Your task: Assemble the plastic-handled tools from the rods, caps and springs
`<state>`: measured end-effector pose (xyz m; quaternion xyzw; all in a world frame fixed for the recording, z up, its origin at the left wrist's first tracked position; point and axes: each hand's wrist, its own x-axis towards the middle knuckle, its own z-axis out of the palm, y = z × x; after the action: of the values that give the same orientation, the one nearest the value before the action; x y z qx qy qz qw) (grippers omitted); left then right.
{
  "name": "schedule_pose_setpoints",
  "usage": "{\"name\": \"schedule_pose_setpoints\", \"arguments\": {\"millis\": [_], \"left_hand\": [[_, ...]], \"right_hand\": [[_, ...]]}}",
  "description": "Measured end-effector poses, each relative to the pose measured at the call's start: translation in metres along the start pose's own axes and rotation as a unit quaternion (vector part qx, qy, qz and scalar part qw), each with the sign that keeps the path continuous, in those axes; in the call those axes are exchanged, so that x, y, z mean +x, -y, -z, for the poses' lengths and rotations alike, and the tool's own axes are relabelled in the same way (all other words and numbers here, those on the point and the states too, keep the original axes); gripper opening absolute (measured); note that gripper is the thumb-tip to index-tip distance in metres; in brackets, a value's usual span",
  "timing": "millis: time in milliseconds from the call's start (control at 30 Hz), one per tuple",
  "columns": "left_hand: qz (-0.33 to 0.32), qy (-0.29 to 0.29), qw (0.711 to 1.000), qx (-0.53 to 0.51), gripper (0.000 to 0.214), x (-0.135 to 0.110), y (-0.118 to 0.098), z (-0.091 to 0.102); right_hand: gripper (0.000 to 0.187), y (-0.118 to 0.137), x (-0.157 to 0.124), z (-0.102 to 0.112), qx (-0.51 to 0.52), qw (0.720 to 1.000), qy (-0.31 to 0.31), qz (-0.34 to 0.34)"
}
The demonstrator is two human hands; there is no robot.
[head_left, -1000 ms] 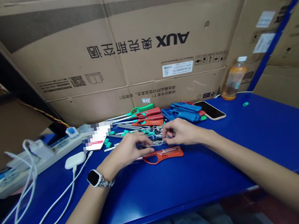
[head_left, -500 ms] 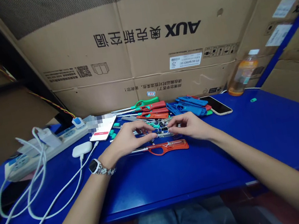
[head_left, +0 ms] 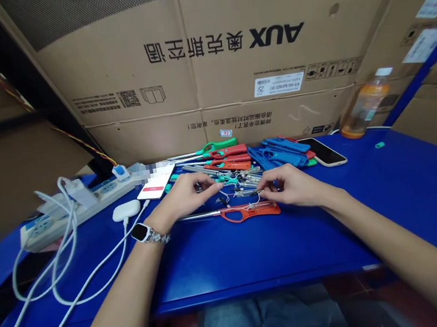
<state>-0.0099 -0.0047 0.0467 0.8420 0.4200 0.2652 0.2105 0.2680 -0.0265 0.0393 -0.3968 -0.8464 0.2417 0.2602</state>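
My left hand (head_left: pixel 190 194) has thumb and forefinger pinched together at the end of a thin white wire (head_left: pixel 226 195). Opposite it, the fingers of my right hand (head_left: pixel 292 185) are closed on a small black part with a white wire, mostly hidden by the fingertips. Just in front lies an orange lighter shell (head_left: pixel 248 213) with a long metal tube pointing left; clear and white parts sit inside its body. Between and behind my hands is a loose pile of clear fuel tanks (head_left: pixel 250 179), small black pieces and wires.
Behind the pile lie long-necked lighters, one green (head_left: pixel 219 145), others red (head_left: pixel 231 151), and blue shells (head_left: pixel 280 152). A phone (head_left: pixel 328 151) and bottle (head_left: pixel 366 103) stand right. A lit phone (head_left: pixel 156 183), white case (head_left: pixel 126 210), cables and power strip (head_left: pixel 93 199) are left.
My hands have moved apart, the right one shifting right and slightly nearer to me. More of the white wire and the pile now shows between them. The view has shifted slightly.
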Motion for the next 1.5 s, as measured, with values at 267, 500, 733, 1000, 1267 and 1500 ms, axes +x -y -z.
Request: {"name": "schedule_pose_setpoints", "arguments": {"millis": [267, 500, 733, 1000, 1267, 1500], "left_hand": [[0.016, 0.091, 0.996, -0.005, 0.028, -0.002, 0.002, 0.004], [0.079, 0.180, 0.980, -0.029, 0.026, -0.006, -0.004, 0.008], [0.096, 0.213, 0.972, -0.028, 0.016, -0.004, -0.003, 0.003], [0.093, 0.207, 0.973, -0.047, 0.016, -0.005, 0.001, 0.001], [0.074, 0.193, 0.977, -0.053, 0.017, -0.005, 0.002, 0.000], [0.083, 0.199, 0.975, -0.050, 0.018, -0.005, 0.002, -0.001]], "right_hand": [[0.012, -0.009, 0.001, -0.009, -0.011, 1.000, -0.005, 0.009], [0.012, -0.007, 0.001, -0.014, -0.038, 0.999, -0.007, 0.008], [0.016, -0.001, 0.002, -0.013, -0.008, 1.000, -0.011, 0.011], [0.011, -0.004, 0.002, -0.015, -0.024, 1.000, 0.010, 0.015], [0.009, 0.005, 0.001, -0.014, -0.065, 0.997, 0.023, 0.020], [0.009, 0.012, 0.002, -0.024, -0.093, 0.996, -0.001, 0.014]]}}
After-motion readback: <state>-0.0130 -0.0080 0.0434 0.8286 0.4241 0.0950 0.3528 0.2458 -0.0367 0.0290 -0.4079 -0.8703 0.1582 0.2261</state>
